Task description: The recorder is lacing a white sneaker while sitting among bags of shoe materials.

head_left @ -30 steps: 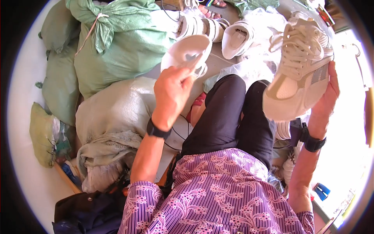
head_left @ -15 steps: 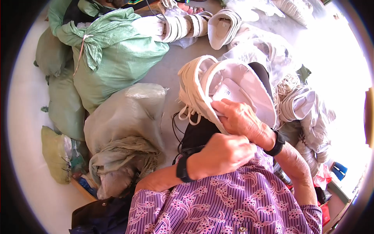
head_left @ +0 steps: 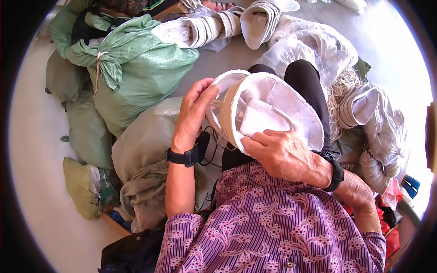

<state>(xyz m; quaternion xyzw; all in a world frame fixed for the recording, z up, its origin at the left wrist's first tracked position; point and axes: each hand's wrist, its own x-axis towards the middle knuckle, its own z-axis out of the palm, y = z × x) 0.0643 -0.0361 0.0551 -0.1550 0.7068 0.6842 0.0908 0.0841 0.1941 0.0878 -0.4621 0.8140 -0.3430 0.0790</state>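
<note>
Here they are, two cream-white shoe uppers with pale fabric lining, nested together above the lap, the front one's opening turned toward the wearer. A soft white padded flap sits inside that opening.

The left hand is on the left edge of the uppers, fingers and thumb bent around the rear one's rim, gripping it. And the right hand has the near rim, fingers curled over the front upper and holding firm; its thumb can't be made out.

Just under the uppers, black trousers; nearer the wearer, a purple striped shirt with pink flowers.

Left of the uppers, a bulging off-white woven sack; left and farther off, a big green woven sack knotted with a thin pinkish string.

Beyond the uppers, a sideways row of white nested shoes, and right of that row a second white shoe stack. Beyond and to the right, a clear plastic bag.

Right of the uppers we've got a tangle of cream laces, then another white nested stack beside it.
</note>
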